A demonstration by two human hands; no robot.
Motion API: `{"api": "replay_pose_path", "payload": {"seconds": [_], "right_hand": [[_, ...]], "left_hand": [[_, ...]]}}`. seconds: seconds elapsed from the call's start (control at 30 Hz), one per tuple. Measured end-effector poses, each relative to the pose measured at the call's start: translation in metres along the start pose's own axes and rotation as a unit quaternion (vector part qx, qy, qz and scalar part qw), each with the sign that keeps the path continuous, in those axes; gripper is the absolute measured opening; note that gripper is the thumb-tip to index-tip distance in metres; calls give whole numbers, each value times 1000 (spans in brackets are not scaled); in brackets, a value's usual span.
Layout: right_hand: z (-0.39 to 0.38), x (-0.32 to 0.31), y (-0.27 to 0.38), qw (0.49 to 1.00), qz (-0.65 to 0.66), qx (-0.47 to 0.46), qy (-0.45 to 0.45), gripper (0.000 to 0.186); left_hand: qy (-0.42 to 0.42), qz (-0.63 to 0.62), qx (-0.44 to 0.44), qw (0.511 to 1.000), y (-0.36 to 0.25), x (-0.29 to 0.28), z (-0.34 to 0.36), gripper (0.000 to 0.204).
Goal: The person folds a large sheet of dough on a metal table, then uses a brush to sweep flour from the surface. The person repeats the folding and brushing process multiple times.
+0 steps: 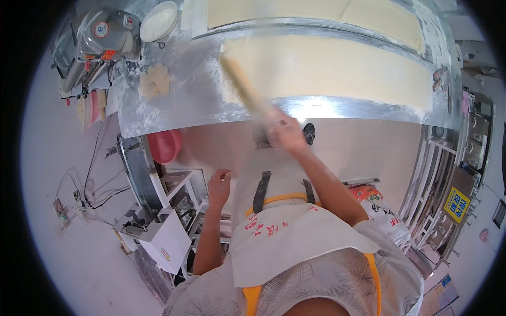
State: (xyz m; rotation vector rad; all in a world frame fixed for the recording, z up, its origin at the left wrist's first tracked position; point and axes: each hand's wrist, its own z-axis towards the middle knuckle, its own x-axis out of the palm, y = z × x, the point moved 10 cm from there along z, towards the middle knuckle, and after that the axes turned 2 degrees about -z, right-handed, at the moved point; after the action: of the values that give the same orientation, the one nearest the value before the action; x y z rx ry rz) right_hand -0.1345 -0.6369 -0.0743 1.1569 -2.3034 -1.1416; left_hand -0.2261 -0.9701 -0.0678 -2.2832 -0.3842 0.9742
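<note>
My right hand grips the end of a long bristle brush, which is smeared by motion. The brush slants up and left over the left end of a pale, flat dough sheet. Whether its bristles touch the dough I cannot tell. Under the sheet is a floury metal worktable. My left hand hangs in the air short of the table's near edge, with loosely curled fingers and nothing visible in it. A second dough sheet lies farther back, past a metal strip.
Left on the table lie a dough scrap and a white floury bowl. A grey machine stands at the far left. Below the edge are a red basin and a white box; sacks stand right of me.
</note>
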Motion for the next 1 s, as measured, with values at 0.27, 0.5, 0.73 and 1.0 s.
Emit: {"api": "replay_pose_path", "payload": {"seconds": [0.27, 0.5, 0.73, 1.0], "right_hand": [[-48, -229, 36, 950, 37, -99, -293, 49], [-39, -305, 35, 758, -418, 58, -497, 49], [45, 5, 35, 933, -259, -110, -226, 61], [6, 65, 87, 892, -378, -176, -173, 68]], "left_hand": [[11, 23, 10, 1000, 23, -47, 29, 19], [39, 32, 19, 999, 31, -43, 23, 18], [51, 41, -1, 998, 36, -42, 19, 23], [23, 2, -20, 1000, 48, -45, 4, 24]]}}
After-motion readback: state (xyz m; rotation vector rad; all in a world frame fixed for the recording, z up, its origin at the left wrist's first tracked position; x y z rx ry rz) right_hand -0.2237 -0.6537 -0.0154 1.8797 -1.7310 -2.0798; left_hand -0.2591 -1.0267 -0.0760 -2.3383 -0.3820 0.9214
